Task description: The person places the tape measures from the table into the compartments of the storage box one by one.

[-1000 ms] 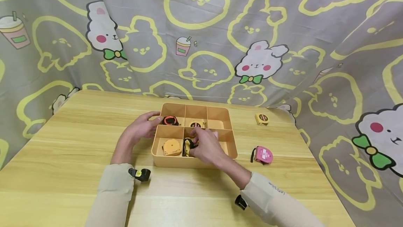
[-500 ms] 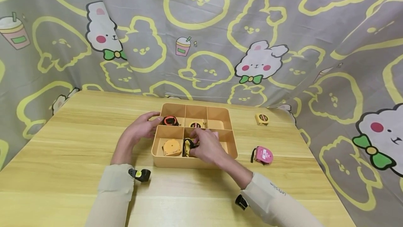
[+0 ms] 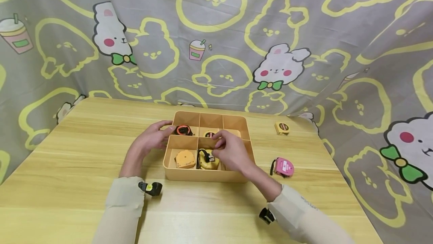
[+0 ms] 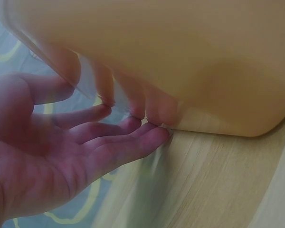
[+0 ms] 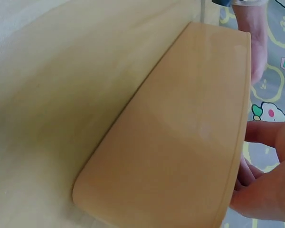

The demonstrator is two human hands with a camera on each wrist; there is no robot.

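A light-orange box (image 3: 209, 175) with several compartments stands on the table. My left hand (image 3: 153, 135) rests against its left wall, fingertips touching the side in the left wrist view. Over the front middle compartment, my right hand (image 3: 233, 152) hovers with loosely bent fingers and nothing visible in them. Just left of those fingers, a yellow and black tape measure (image 3: 208, 160) lies in that compartment. An orange tape measure (image 3: 185, 159) sits front left, a red and black tape measure (image 3: 183, 130) back left. A yellow tape measure (image 3: 208, 134) in the back middle is partly hidden.
Right of the box, a pink tape measure (image 3: 284, 167) with a black strap lies on the wooden table (image 3: 189, 214). Farther back is another yellow tape measure (image 3: 282, 128). A patterned grey curtain (image 3: 223, 41) hangs behind the table and along its sides.
My right hand has moved right and slightly up, away from the yellow and black tape measure, which now shows in full in the front middle compartment. My left hand has stayed put.
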